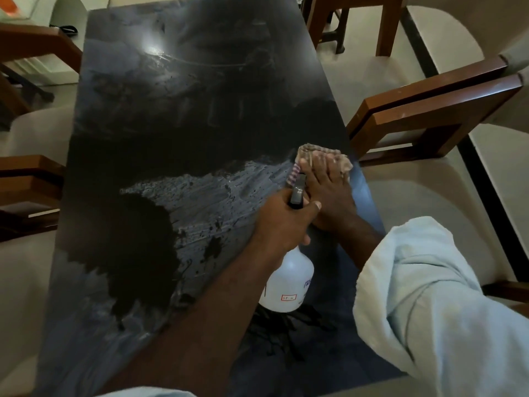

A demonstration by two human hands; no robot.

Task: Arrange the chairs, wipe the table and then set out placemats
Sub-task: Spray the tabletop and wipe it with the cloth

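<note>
While my right hand (326, 193) presses flat on the cloth (320, 159), that cloth lies bunched at the right edge of the dark counter (177, 116), about midway along its length. The cloth is a crumpled, striped rag; most of it pokes out beyond my fingertips toward the far side, with a bit showing at the left of my fingers. My right grip is spread open, palm down, pinning the cloth to the counter rather than closing round it.

My left hand (283, 222) crosses just in front of the right wrist, and its grip is closed round the neck of a white spray bottle (289, 285). The bottle tilts, its base toward me and low, its dark nozzle (297, 190) pointing away toward the cloth and partly covering my right hand from view. The bottle's long axis runs roughly along the counter's length.

Wet streaks and droplets (206, 196) spread left of the cloth across the middle of the counter, with dry dark patches beside them.

A wooden-armed chair (435, 116) with pale cushions stands just beside the counter's right edge, near the cloth. More chair arms (31, 179) sit along the left edge. My rolled pale-blue sleeve (435, 296) fills the lower right.
</note>
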